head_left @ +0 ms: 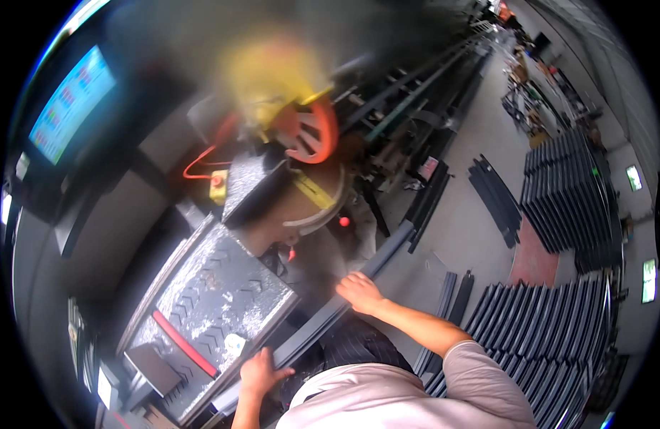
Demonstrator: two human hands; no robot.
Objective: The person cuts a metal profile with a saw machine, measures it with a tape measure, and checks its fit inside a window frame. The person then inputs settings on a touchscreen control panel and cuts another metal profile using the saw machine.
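A long grey metal profile (312,330) runs slantwise in front of my body, from the lower left up to the right. My right hand (360,292) grips it around the middle, with the fingers curled over its far edge. Lower down, near its left end, my left hand (260,372) holds the same profile, thumb stretched toward me. The profile lies alongside the near edge of a shiny grey worktable (223,286). The underside of both grips is hidden.
A yellow machine (273,79) with an orange spoked wheel (317,132) stands ahead, partly blurred. A red strip (187,344) and a grey block (153,368) sit on the worktable. Stacked dark profiles (537,329) rise at right; more profiles (494,196) lie on the floor. A screen (72,104) glows at left.
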